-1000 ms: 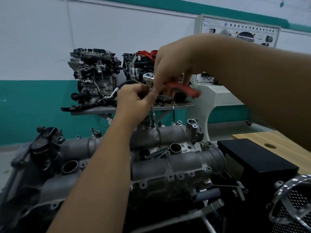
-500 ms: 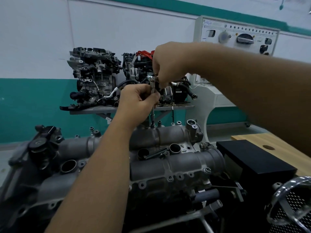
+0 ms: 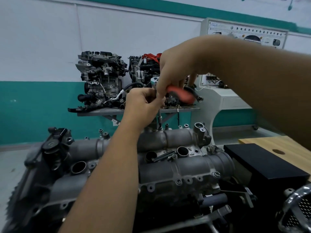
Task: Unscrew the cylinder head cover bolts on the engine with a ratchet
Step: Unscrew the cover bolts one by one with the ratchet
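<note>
Working a far-edge bolt (image 3: 160, 128) of the cylinder head cover (image 3: 168, 140), the right hand (image 3: 175, 71) grips the ratchet (image 3: 180, 94) while the left hand (image 3: 143, 105) pinches its extension, with several near-edge bolts apparently left.

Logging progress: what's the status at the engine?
Left hand grips extension bar. Right hand holds ratchet. Socket seated on rear cover bolt. Nothing in the way.

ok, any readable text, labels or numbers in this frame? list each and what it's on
None legible.
Trainer panel on the back wall: a printed row of marks, too blurred to read.
White tag under the shelf bracket: too small to read.
Engine cover and ratchet: no markings visible.
</note>
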Motion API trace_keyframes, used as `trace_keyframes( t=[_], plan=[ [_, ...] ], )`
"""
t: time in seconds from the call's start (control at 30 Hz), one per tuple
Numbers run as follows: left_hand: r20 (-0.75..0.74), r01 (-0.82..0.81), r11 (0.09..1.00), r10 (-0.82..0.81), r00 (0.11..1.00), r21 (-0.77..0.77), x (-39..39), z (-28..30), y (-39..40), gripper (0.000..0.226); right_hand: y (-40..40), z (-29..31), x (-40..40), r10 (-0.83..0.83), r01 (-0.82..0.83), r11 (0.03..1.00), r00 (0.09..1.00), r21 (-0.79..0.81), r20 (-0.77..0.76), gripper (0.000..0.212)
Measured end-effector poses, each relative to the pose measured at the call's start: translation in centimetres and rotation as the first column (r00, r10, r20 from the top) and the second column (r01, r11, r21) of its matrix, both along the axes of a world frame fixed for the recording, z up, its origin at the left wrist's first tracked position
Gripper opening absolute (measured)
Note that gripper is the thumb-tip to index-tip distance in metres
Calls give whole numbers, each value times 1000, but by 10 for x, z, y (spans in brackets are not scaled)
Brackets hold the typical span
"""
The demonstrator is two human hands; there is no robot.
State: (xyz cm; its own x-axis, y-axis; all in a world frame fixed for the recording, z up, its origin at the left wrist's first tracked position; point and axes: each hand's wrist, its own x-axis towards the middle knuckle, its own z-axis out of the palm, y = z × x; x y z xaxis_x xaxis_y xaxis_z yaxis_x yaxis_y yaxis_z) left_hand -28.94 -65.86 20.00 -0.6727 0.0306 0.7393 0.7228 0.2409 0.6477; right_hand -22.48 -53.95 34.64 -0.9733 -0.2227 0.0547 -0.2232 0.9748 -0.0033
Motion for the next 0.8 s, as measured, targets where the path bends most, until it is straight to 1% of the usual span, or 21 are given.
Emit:
trace_keyframes(
  t=[0.03, 0.07, 0.1, 0.13, 0.17, 0.2, 0.3, 0.33, 0.37, 0.43, 0.47, 0.5, 0.53, 0.6, 0.63, 0.67, 0.7, 0.77, 0.8],
  plan=[
    [13, 17, 1000, -17, 1000, 0, 0, 1, 0, 12, 2, 0, 0, -2, 2, 1000, 1000, -1, -2, 16],
    [24, 44, 999, -44, 999, -6, 2, 1, 0, 13, 4, 1, -3, 6, -2, 998, 998, 60, -61, 15],
    [27, 65, 998, -65, 998, -17, 3, 1, 1, 15, 5, -1, -5, 16, 7, 989, 987, 146, -157, 17],
    [24, 73, 997, -73, 997, -26, 4, 1, 2, 16, 6, -3, -7, 33, 19, 980, 966, 196, -257, 19],
    [18, 69, 997, -69, 997, -30, 4, 1, 2, 17, 7, -5, -8, 41, 19, 980, 954, 196, -296, 21],
    [10, 55, 998, -54, 998, -31, 3, 0, 1, 17, 8, -5, -7, 30, 10, 987, 968, 157, -250, 23],
    [-10, -1, 1000, 1, 1000, -29, 2, 0, -1, 18, 6, 0, 0, 3, -3, 1000, 1000, -27, 12, 24],
    [5, -5, 1000, 5, 1000, -17, 1, 0, -1, 17, 7, 1, 0, 4, -3, 999, 1000, -34, 23, 20],
    [27, 5, 1000, -5, 1000, -8, 1, 0, -1, 16, 9, 2, -2, 13, -12, 1000, 999, 10, -40, 15],
    [47, 38, 999, -37, 998, -24, 2, 1, 0, 17, 12, -2, -8, 58, -2, 982, 954, 188, -294, 13],
    [46, 41, 998, -39, 998, -41, 2, 1, 1, 18, 13, -5, -11, 69, 10, 976, 933, 217, -352, 14],
    [40, 38, 998, -36, 999, -52, 2, 0, 1, 19, 14, -6, -12, 67, 5, 979, 936, 205, -345, 14],
    [31, 33, 998, -31, 999, -56, 2, 0, 0, 19, 15, -5, -12, 54, -10, 988, 957, 157, -284, 18],
    [13, 25, 998, -24, 1000, -62, 2, 0, -1, 18, 13, -3, -7, 26, -24, 999, 998, 22, -60, 24],
    [11, 18, 998, -18, 1000, -65, 2, -1, -1, 20, 13, -1, -6, 25, -23, 999, 999, -48, 29, 23],
    [20, 18, 998, -16, 1000, -67, 2, 0, 0, 21, 14, 0, -6, 20, -14, 995, 998, -97, 65, 18],
    [36, 27, 997, -25, 999, -66, 3, 0, 0, 21, 16, 0, -10, 21, -19, 996, 999, -92, 28, 12],
    [60, 44, 997, -40, 997, -67, 5, 1, 1, 19, 17, -2, -16, 55, -36, 995, 976, 95, -213, 15],
    [62, 46, 996, -41, 997, -73, 5, 1, 1, 19, 17, -4, -17, 79, -37, 989, 951, 144, -298, 16]
  ],
)
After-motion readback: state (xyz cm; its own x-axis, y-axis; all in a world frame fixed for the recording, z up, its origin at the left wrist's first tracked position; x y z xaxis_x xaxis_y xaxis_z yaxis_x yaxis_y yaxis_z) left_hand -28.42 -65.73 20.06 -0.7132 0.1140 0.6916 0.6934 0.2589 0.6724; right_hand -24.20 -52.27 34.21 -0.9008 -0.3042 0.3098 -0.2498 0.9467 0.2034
